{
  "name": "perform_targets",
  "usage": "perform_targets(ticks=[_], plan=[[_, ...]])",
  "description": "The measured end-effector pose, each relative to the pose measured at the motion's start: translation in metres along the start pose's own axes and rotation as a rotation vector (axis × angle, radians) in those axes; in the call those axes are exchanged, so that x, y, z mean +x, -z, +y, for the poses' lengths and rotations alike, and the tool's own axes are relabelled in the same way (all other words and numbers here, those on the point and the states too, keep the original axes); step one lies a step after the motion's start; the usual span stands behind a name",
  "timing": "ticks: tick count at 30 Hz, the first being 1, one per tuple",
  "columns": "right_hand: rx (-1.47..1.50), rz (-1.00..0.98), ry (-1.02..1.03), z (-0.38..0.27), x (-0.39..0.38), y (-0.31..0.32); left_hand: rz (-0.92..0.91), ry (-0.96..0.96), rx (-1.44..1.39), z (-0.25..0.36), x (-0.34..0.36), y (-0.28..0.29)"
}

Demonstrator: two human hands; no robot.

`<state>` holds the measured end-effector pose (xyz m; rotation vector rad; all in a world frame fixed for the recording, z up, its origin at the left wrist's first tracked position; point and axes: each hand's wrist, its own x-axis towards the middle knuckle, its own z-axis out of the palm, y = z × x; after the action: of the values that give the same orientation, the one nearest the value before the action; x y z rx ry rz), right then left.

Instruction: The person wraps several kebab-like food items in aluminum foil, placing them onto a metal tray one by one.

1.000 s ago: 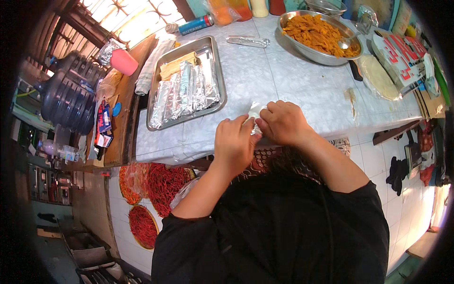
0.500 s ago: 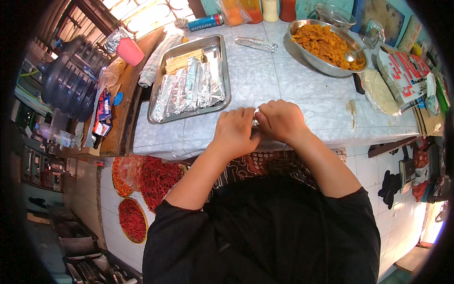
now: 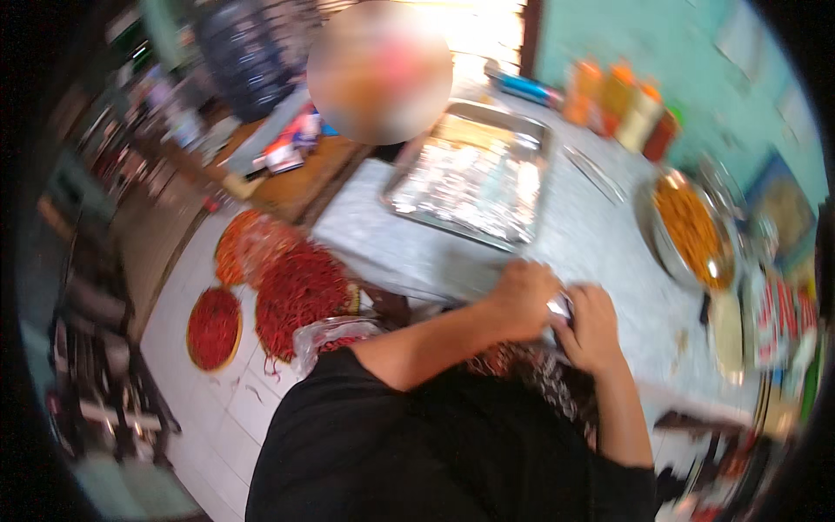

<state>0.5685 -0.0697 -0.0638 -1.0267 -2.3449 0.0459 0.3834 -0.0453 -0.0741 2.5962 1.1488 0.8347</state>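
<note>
Both my left hand [image 3: 524, 296] and my right hand [image 3: 588, 322] are closed on a small foil-wrapped piece [image 3: 558, 308] at the front edge of the table [image 3: 600, 226]; my fingers hide most of it. Beyond them, a steel tray [image 3: 543, 174] holds several foil-wrapped rolls [image 3: 465, 187] and tan pieces at its back. To the right, a steel bowl [image 3: 663, 248] holds orange food [image 3: 687, 222] and a spoon. A pale bagged stack [image 3: 726, 339] lies beside it. The picture is smeared by motion.
Bottles [image 3: 583, 91], a blue canister [image 3: 526, 87] and metal tongs [image 3: 594, 174] lie along the back. A wooden bench [image 3: 283, 178] with packets and large water jugs [image 3: 239, 61] are at left. Baskets of red chillies [image 3: 296, 300] rest on the tiled floor [image 3: 200, 435]. A blurred patch covers the top centre.
The view has swung left and tilted, so the table now appears rotated and farther right, and more floor shows. Both hands still grip the foil piece together.
</note>
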Motion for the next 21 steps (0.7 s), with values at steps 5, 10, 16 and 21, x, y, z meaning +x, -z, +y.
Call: perform_targets(ticks=[5, 10, 16, 21], plan=[[-0.105, -0.175, 0.004, -0.003, 0.004, 0.009, 0.054, -0.070, -0.053, 0.006, -0.024, 0.024], [-0.179, -0.145, -0.115, 0.054, 0.028, -0.002, 0.397, -0.123, -0.068, -0.019, -0.066, 0.107], [-0.565, 0.025, -0.203, 0.154, 0.080, -0.023, 0.978, 0.220, 0.500, -0.112, -0.116, 0.220], [-0.748, 0.083, -0.348, 0.173, 0.124, -0.044, 0.882, 0.611, 0.703, -0.219, -0.171, 0.268]])
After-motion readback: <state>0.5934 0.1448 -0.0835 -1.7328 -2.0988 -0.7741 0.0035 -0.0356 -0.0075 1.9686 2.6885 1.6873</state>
